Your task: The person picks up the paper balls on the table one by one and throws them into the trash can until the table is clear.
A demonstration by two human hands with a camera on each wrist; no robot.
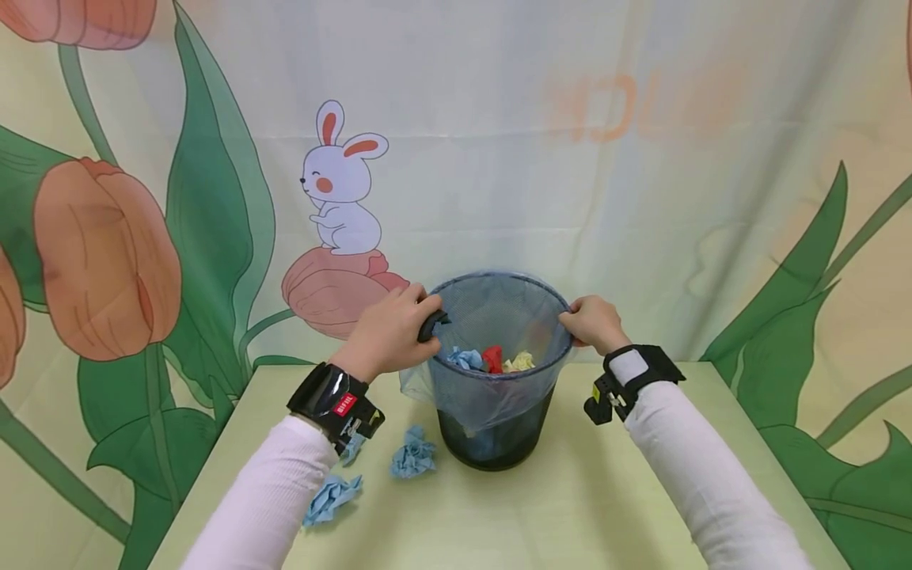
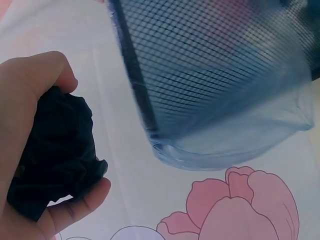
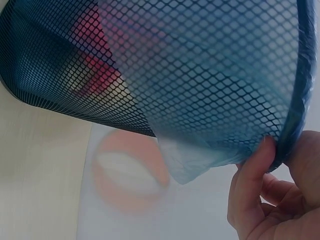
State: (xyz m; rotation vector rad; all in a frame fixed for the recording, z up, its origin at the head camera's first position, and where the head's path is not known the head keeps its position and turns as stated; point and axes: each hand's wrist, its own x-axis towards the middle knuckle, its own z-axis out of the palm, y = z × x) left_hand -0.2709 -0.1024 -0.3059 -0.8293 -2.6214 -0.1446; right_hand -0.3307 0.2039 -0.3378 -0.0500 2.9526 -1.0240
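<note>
A dark mesh wastebasket (image 1: 492, 443) stands on the table, lined with a translucent blue bag (image 1: 463, 400) folded over its rim. Crumpled blue, red (image 1: 493, 359) and yellow paper (image 1: 520, 362) lies inside. At the basket's left rim, my left hand (image 1: 390, 331) grips a crumpled black wad (image 2: 60, 145), its fingers curled round it; in the left wrist view the wad is apart from the bag-covered rim. My right hand (image 1: 594, 323) pinches the right rim and the bag over it between thumb and fingers, seen closely in the right wrist view.
Crumpled blue paper balls lie on the pale table (image 1: 556, 522): one (image 1: 413, 453) just left of the basket, another (image 1: 332, 499) nearer the front, a third (image 1: 351, 449) partly hidden by the left wrist camera. A printed curtain (image 1: 484, 158) hangs right behind the table.
</note>
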